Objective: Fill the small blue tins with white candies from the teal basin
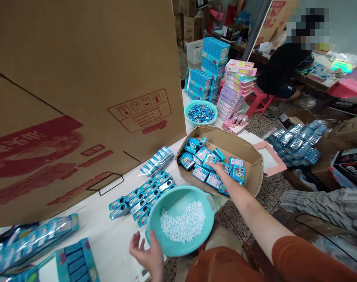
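Observation:
My right hand (pixel 220 169) reaches into a shallow cardboard box (pixel 249 150) and its fingers close around one of the small blue tins (pixel 211 159) piled inside. A teal bowl (pixel 170 200) of small white pellets (pixel 182 225) sits on the near table edge, in front of me. My left hand (pixel 145 252) rests at the bowl's near left rim, fingers slightly curled and apart, holding nothing. Rows of blue tins (pixel 145 194) lie on the white table to the left of the bowl.
A big brown carton (pixel 78 98) stands along the left. Behind the box are a second teal bowl (pixel 200 112) of blue pieces and stacks of blue packs (pixel 212 64) and pastel packs (pixel 236 86). Another person (pixel 287 66) sits at the far right. Wrapped blue packs (pixel 34 243) lie at near left.

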Demonstrator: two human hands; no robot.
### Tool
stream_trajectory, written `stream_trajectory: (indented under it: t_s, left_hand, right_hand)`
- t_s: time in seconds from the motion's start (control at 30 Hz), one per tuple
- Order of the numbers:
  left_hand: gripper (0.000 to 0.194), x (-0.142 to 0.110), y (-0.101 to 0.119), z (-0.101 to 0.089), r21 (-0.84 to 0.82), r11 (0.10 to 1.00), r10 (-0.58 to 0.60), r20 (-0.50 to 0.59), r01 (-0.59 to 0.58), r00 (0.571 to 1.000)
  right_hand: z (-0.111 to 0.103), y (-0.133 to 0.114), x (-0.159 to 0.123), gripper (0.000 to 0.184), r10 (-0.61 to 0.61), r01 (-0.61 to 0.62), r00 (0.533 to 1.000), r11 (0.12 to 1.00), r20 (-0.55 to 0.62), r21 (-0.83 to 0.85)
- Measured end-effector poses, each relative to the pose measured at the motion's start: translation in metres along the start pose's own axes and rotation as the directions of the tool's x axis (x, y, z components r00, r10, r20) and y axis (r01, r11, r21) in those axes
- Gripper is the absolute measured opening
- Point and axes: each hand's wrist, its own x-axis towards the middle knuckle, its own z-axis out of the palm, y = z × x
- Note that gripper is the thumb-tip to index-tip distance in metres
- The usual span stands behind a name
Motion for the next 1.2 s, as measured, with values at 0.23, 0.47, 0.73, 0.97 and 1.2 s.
stream_trajectory:
  t_s: [0.23, 0.47, 0.73, 0.97, 1.2]
  left_hand:
    - [0.057, -0.018, 0.023, 0.02, -0.054, 0.993, 0.117, 0.18, -0.109, 0.977]
    - [0.042, -0.021, 0.048, 0.013, -0.031, 0.924, 0.363, 0.392, -0.382, 0.845]
    - [0.055, -0.038, 0.069, 0.003, -0.208, 0.916, 0.34, 0.858, -0.344, 0.385]
    - [0.049, -0.047, 0.015, -0.033, 0.1, 0.992, -0.126, 0.75, 0.077, 0.65]
    - [0.048, -0.02, -0.015, -0.07, 0.206, 0.978, -0.144, 0.531, 0.038, 0.835]
  right_hand:
    - [-0.015, 0.006, -0.039, 0.056, -0.159, 0.15, 0.986, 0.974, -0.044, -0.17]
    - [-0.066, 0.015, -0.133, 0.042, -0.601, 0.598, 0.793, 0.799, -0.098, -0.063]
    - [-0.038, 0.041, -0.261, 0.037, -0.706, 0.734, 0.496, 0.652, 0.506, 0.191]
    - [0.023, 0.077, -0.248, 0.05, -0.492, 0.781, 0.47, 0.619, 0.733, -0.085]
    - [0.064, 0.071, -0.208, 0.04, -0.454, 0.692, 0.722, 0.484, 0.522, -0.535]
